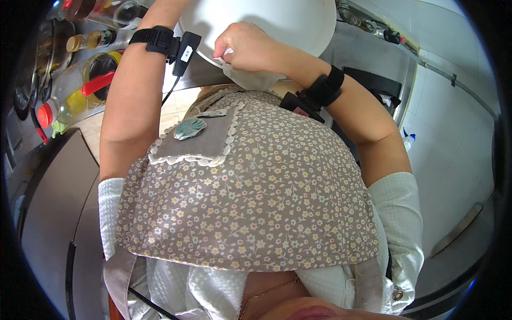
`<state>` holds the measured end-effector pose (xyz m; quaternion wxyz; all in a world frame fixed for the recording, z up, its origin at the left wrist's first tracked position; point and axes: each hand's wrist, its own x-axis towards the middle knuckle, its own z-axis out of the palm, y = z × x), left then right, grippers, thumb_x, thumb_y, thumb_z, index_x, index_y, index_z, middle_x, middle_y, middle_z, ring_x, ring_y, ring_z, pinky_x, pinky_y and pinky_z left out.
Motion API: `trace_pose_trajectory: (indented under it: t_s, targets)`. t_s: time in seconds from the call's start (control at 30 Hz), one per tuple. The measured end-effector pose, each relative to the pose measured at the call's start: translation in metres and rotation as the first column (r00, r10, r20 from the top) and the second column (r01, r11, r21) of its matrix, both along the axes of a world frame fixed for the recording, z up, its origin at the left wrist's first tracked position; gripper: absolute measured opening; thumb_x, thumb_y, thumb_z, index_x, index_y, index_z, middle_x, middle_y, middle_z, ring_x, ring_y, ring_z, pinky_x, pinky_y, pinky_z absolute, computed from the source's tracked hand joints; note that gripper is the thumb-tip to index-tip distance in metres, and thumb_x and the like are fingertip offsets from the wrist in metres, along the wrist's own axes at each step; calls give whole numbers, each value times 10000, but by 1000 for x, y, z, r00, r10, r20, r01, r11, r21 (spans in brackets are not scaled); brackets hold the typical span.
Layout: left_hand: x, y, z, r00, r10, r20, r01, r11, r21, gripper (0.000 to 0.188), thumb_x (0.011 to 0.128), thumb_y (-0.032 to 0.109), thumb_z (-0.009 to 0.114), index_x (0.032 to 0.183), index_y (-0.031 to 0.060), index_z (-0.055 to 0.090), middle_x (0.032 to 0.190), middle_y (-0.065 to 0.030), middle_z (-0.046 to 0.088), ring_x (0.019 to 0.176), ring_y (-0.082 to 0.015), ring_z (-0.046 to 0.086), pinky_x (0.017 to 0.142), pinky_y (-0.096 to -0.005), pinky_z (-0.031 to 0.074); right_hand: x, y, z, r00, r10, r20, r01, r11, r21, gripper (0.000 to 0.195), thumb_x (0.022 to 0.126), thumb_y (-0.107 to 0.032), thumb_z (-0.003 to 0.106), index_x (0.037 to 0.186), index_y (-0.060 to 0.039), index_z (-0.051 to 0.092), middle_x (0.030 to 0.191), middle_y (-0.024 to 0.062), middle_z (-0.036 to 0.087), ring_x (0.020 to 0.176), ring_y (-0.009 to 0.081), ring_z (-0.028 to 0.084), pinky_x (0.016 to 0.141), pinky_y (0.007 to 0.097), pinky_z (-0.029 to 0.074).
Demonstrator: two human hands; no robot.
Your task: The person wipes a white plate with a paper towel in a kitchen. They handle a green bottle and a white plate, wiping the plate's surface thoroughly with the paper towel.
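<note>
My right hand (250, 47) is curled over the near rim of a large, round white basin (298, 24). Pinched in its fingers is a thin whitish cloth (252, 78), possibly a wipe, which hangs below the wrist outside the rim. My left hand is out of view; that forearm runs past the top edge, along the left of the basin. Each wrist bears a black strap with a small device. What the basin rests on looks like a metal counter (196, 74).
On the left stand a clear plastic bottle (76, 92) of yellow liquid with a red cap, a small gold-capped bottle (90, 41) and further bottles. A grey cabinet door (56, 188) is at lower left. Along the white tiled wall at right runs a pipe (436, 72).
</note>
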<state>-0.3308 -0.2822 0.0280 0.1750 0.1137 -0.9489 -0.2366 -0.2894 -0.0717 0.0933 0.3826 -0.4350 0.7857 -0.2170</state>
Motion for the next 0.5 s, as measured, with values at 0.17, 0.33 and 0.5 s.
trace_pose_trajectory:
  t_s: [0.17,0.33,0.5]
  targets:
    - [1,-5,22,998,-37,48,37,999,8,240,894,198,571,1004,7,666,887,-279,666,881,-469,631,798,-529,501,-14,18,8,970,199,143,-193,980,-52,183,754,11,629,883,-25,755,832,134,713,767,256,675,713,383,520]
    - [4,-9,26,999,-34,31,33,999,11,245,896,216,586,1010,15,666,871,-273,667,876,-469,631,789,-527,504,-71,76,81,799,415,436,-444,895,-39,104,789,4,660,851,-1,743,788,103,688,725,194,643,668,330,506]
    - [2,-7,30,995,-33,99,37,999,-33,281,898,223,588,1055,2,663,909,-286,665,914,-467,628,811,-525,498,-58,117,121,968,-200,149,218,969,-118,127,855,-95,694,942,-18,747,890,114,715,771,208,660,719,319,518]
